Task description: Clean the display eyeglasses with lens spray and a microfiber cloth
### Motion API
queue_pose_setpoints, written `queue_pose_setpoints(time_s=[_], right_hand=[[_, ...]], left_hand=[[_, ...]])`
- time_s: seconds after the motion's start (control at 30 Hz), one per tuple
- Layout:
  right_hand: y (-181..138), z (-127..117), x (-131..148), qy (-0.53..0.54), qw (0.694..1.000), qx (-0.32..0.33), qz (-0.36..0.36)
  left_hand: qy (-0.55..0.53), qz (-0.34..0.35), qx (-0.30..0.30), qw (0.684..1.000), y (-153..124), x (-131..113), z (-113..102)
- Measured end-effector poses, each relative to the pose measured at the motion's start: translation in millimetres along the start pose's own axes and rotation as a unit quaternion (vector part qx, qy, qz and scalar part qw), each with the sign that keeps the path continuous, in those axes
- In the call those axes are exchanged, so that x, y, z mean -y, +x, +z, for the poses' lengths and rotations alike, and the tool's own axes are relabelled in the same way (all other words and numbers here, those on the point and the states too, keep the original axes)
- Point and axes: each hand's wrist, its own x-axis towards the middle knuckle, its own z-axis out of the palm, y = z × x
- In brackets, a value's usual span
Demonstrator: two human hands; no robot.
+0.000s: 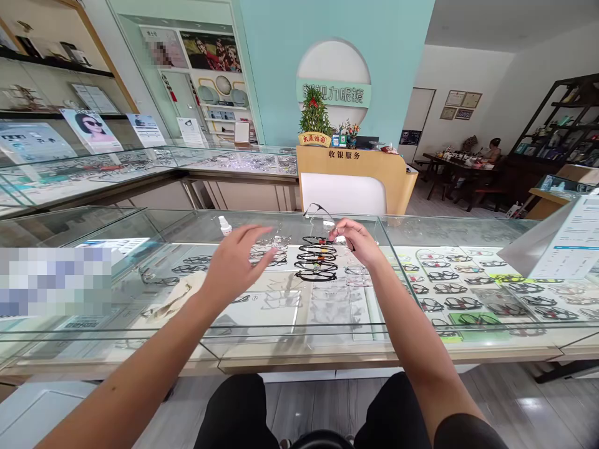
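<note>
My right hand [356, 242] is closed on a pair of thin dark eyeglasses [320, 207], raised above the glass counter [262, 325]. The fingers cover part of the frame. Below and left of that hand, several folded black eyeglasses [316, 275] lie stacked in a column, some with small coloured tags. My left hand [238, 257] hovers over the counter left of the column, its fingers stretched and thumb apart, holding nothing. Past its fingertips lie clear-looking frames [276, 242], partly hidden. A small white bottle [224, 226] stands beyond the left hand.
A beige cloth [174, 300] with glasses on it lies left of my left forearm. Rows of eyeglasses [450, 289] fill the display to the right, beside a white sign [559, 240]. A cashier desk [397, 178] stands ahead. A person [493, 151] sits at a far table.
</note>
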Motion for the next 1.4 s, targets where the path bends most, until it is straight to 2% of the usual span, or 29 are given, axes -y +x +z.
queue_pose_setpoints(time_s=[0.1, 0.23, 0.43, 0.67, 0.77, 0.83, 0.9, 0.97, 1.03, 1.2, 1.4], right_hand=[[-1, -1, 1, -0.035, 0.999, 0.010, -0.010], [-2, -2, 7, -0.080, 0.997, 0.007, -0.020], [-3, -4, 17, -0.109, 0.994, 0.008, -0.024], [-6, -7, 21, -0.163, 0.986, 0.023, -0.033], [-7, -3, 22, -0.205, 0.978, 0.025, -0.036], [-8, 0, 23, -0.233, 0.971, 0.006, -0.057], [-10, 1, 22, -0.265, 0.956, -0.058, -0.112], [-11, 3, 20, -0.300, 0.928, -0.137, -0.174], [-13, 4, 16, -0.332, 0.899, -0.187, -0.215], [-14, 16, 0, -0.395, 0.864, -0.194, -0.246], [-13, 25, -13, -0.425, 0.838, -0.226, -0.257]], left_hand=[[-0.031, 0.113, -0.073, 0.990, 23, -13, 26], [-0.057, 0.180, -0.092, 0.978, 56, -18, 54], [-0.083, 0.193, -0.097, 0.973, 82, -14, 86], [-0.118, 0.185, -0.143, 0.965, 72, -14, 103], [-0.135, 0.168, -0.134, 0.967, 65, -15, 103], [-0.140, 0.147, -0.134, 0.970, 61, -15, 103], [-0.143, 0.127, -0.156, 0.969, 58, -14, 102], [-0.150, 0.104, -0.190, 0.965, 56, -13, 102], [-0.161, 0.071, -0.219, 0.960, 55, -11, 102], [-0.208, -0.017, -0.261, 0.942, 55, -11, 103], [-0.244, -0.060, -0.254, 0.934, 52, -18, 105]])
